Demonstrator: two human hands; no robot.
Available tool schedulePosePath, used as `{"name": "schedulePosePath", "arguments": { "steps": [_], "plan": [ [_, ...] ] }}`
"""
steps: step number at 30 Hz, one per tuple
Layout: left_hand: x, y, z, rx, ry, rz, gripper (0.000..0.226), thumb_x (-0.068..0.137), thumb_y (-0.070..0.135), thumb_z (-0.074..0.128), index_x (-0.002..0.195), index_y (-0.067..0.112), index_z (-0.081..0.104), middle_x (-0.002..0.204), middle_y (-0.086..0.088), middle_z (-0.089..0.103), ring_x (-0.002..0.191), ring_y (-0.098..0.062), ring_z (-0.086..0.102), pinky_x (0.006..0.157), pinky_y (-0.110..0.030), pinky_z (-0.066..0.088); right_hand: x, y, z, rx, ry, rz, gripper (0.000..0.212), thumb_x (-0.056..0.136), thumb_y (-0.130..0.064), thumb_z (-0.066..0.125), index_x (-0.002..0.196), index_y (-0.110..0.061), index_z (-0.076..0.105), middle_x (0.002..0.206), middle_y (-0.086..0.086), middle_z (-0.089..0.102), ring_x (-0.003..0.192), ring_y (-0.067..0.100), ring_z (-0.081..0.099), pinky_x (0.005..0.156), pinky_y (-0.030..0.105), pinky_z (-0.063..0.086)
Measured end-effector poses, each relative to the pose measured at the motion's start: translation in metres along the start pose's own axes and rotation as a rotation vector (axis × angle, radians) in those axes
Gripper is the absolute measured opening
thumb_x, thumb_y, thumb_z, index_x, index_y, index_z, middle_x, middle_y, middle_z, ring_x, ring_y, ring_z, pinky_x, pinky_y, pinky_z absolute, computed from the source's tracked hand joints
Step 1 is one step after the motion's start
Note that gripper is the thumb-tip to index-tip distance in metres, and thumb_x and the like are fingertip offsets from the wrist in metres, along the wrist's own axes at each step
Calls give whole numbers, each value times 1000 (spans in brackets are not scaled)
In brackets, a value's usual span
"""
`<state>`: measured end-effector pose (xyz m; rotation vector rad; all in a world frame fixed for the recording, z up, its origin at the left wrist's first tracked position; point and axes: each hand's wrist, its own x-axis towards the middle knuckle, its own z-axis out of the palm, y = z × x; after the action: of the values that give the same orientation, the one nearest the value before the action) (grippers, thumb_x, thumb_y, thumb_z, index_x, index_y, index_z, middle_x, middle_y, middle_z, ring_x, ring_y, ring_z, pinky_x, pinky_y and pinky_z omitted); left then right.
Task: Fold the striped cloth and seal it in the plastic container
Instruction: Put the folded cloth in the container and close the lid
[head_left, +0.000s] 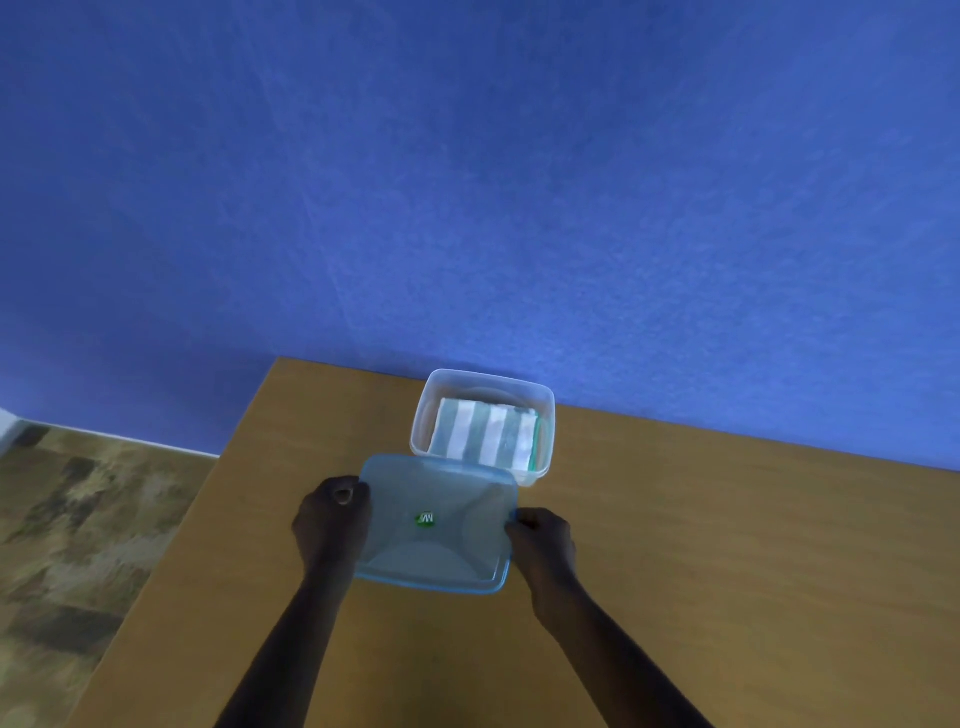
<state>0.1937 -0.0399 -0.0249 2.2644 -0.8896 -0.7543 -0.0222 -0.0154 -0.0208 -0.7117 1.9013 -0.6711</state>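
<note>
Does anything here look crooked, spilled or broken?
Nothing stands out. The folded striped cloth lies inside the open plastic container near the wall. Both hands, left hand and right hand, hold the blue lid by its sides just in front of the container, not yet on it.

Cloth (485, 432) in container (540, 395); lid (436, 525) in front, prob. overlapping.

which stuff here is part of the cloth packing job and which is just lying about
Part of the job:
- striped cloth, folded, inside the container
- clear plastic container, still open
- blue lid, held by left hand and right hand

Just there:
- wooden table
- blue wall
- patterned floor
</note>
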Motion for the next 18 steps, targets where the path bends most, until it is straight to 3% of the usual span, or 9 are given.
{"name": "schedulePosePath", "arguments": {
  "steps": [6,12,18],
  "plan": [
    [6,47,0,-70,61,121,19,89,32,67,99,20,79,95,-6,79,96,-31,71,85,-34,49,19,-44,-22,27,168,-211,23,86,-14,62,106,-17,75,100,3,76,97,24,67,85,34,51],
    [29,87,20,-101,0,166,20,88,29,67,102,25,80,101,-4,79,101,-29,70,84,-28,45,56,-84,-39,8,215,-282,23,87,-14,62,109,-14,71,89,4,72,92,26,65,83,31,47],
    [44,100,49,-67,-121,171,18,89,27,64,98,27,80,103,2,79,103,-23,70,80,-22,38,90,-86,-39,-54,248,-196,27,85,-16,61,110,-13,72,106,12,75,110,32,63,88,31,46]
  ]
}}
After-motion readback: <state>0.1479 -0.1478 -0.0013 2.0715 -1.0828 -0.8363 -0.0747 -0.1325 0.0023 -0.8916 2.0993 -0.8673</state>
